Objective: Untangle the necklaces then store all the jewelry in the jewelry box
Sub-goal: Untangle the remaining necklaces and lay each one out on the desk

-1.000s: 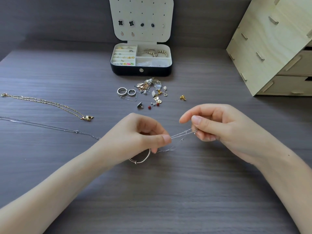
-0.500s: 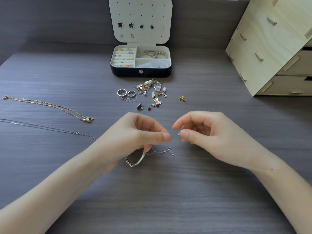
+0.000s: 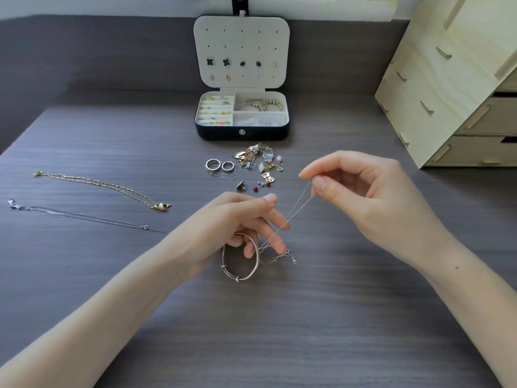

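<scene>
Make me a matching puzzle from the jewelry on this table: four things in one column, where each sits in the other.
1 gold chain necklace with pendant
2 round silver metal bangle
3 black jewelry box, cream-lined
4 fine silver chain nearest the bangle

a strung between left hand and right hand
b open at the back
c laid out at far left
d below the left hand's fingers

Pairs: 1-c, 2-d, 3-b, 4-a

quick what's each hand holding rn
Left hand: holding the chain, fingers curled round it.
Right hand: pinching the same chain's upper end.
</scene>
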A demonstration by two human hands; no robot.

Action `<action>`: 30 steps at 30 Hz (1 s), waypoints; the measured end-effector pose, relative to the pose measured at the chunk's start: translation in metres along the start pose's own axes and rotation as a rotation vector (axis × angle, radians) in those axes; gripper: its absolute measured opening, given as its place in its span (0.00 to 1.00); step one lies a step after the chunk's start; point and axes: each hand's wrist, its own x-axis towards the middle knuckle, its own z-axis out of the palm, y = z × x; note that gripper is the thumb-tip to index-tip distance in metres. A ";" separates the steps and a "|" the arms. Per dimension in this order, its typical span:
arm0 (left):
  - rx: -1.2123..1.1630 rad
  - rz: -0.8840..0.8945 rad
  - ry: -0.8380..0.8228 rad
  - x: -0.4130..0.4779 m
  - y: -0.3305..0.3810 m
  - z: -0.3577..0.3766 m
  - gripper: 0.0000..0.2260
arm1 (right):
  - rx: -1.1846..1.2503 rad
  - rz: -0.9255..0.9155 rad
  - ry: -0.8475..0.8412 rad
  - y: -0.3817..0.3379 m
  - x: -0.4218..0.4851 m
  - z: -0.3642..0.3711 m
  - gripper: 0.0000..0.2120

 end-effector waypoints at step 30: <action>-0.003 0.223 0.109 -0.001 0.008 -0.008 0.12 | 0.275 -0.100 0.394 -0.053 0.027 -0.034 0.09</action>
